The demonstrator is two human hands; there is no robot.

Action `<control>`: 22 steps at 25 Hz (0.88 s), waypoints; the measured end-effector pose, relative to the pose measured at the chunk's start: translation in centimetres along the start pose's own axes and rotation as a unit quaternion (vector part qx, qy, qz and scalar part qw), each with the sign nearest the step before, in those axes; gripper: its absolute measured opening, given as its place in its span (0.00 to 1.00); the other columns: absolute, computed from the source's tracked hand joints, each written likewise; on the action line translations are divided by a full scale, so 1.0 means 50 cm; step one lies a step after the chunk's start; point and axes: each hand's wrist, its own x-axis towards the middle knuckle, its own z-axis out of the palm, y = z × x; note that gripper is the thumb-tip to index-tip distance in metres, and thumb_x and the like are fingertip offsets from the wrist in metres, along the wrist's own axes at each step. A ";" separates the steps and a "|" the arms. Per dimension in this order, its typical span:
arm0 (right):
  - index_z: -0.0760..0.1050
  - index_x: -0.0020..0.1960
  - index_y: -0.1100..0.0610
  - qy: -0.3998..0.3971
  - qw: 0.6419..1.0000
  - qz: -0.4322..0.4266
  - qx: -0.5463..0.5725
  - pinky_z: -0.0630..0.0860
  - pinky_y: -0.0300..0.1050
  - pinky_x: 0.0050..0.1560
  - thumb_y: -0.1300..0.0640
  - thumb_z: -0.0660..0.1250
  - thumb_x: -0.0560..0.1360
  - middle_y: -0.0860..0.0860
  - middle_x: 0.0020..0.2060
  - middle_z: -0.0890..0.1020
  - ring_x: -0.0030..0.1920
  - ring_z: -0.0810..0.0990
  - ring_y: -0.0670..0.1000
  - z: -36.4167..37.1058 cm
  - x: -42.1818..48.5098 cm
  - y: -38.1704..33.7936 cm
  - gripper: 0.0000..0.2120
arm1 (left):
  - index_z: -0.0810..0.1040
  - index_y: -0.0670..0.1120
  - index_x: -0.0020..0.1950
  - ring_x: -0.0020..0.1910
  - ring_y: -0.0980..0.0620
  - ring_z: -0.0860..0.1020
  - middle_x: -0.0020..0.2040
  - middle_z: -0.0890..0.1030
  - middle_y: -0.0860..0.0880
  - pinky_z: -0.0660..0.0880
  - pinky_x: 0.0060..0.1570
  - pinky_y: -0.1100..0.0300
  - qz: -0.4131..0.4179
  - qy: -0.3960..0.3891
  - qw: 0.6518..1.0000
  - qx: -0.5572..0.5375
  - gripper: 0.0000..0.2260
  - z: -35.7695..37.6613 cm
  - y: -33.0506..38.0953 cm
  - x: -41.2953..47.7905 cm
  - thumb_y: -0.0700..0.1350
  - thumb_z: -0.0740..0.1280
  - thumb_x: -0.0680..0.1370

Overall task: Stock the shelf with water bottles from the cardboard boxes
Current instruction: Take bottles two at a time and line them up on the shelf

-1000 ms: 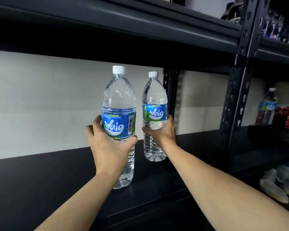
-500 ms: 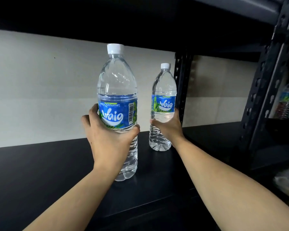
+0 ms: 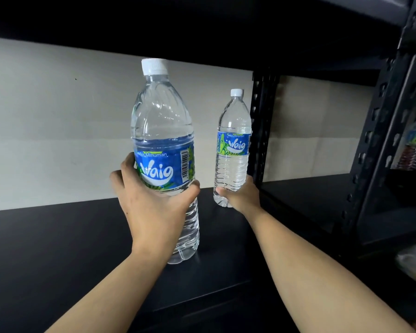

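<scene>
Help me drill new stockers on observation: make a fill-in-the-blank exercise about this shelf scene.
1. The left hand grips the nearer bottle, whose cap is ___.
2. The right hand grips the farther bottle, whose label reads ___.
3. The shelf beneath them is coloured ___.
Missing words: white; Waig; black.

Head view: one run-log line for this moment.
left hand grips near clear plastic blue-labelled water bottle | right hand grips far matching bottle low, beside rear post | both bottles upright over black metal shelf
</scene>
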 end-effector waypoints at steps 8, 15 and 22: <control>0.73 0.67 0.54 -0.116 0.993 0.000 0.008 0.74 0.49 0.65 0.50 0.77 0.66 0.47 0.59 0.82 0.58 0.80 0.48 -0.004 0.017 0.029 0.31 | 0.68 0.48 0.68 0.49 0.64 0.69 0.57 0.66 0.52 0.63 0.49 0.81 -0.003 -0.004 1.000 0.009 0.41 0.000 -0.009 0.004 0.44 0.82 0.59; 0.54 0.80 0.54 -0.284 0.886 -0.028 -0.365 0.52 0.48 0.77 0.34 0.55 0.77 0.48 0.79 0.57 0.79 0.54 0.50 -0.113 -0.086 0.033 0.39 | 0.67 0.47 0.69 0.48 0.59 0.68 0.57 0.64 0.53 0.61 0.42 0.85 -0.021 -0.008 1.000 0.009 0.41 0.031 -0.011 0.006 0.42 0.82 0.61; 0.51 0.81 0.51 -0.253 0.877 -0.067 -0.402 0.43 0.48 0.78 0.33 0.48 0.79 0.46 0.80 0.50 0.79 0.45 0.47 -0.149 -0.148 0.036 0.36 | 0.67 0.45 0.69 0.52 0.49 0.72 0.56 0.65 0.50 0.63 0.49 0.68 -0.002 0.017 0.999 0.049 0.41 0.135 -0.002 0.077 0.44 0.81 0.60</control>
